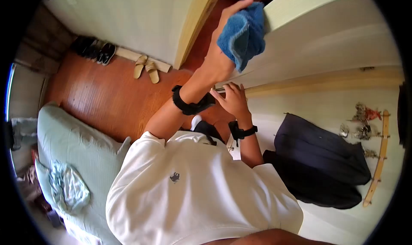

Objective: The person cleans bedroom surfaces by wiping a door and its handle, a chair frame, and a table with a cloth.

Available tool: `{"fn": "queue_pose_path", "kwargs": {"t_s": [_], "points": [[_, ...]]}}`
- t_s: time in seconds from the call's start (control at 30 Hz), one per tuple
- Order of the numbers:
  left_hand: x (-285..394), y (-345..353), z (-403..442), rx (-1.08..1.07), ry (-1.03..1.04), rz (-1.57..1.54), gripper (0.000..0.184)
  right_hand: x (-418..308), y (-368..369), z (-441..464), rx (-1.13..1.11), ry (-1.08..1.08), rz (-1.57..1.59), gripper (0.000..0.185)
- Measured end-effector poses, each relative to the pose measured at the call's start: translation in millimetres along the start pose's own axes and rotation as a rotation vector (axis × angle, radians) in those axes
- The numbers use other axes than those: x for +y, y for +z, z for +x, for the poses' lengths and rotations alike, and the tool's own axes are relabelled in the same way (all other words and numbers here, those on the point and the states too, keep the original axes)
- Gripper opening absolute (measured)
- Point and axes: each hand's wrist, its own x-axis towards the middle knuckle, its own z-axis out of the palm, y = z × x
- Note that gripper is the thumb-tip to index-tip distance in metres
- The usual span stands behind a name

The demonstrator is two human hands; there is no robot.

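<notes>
My left hand (218,58) is raised at the upper middle and holds a blue cloth (242,35), which covers part of the palm and fingers. The cloth is against or very near the upper edge of a white door (313,48). Lower down, my right hand (234,100) has its fingers apart and no object in it. It is beside the door's side, close to a small metal part; whether it touches the door is unclear. Both wrists wear black straps.
Sandals (152,71) and dark shoes (105,53) lie along the wall on the wooden floor (94,90). A bed (81,138) with crumpled fabric (68,187) is at left. Dark clothes (322,153) hang at right, near a wooden hook rack (377,159).
</notes>
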Motion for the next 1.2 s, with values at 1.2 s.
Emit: {"fn": "queue_pose_path", "kwargs": {"t_s": [1.2], "points": [[71.3,82.8,-209.7,-0.109,-0.053,0.204,0.058,60.8,39.4,-222.7,0.005,-0.034,0.399,0.028]]}}
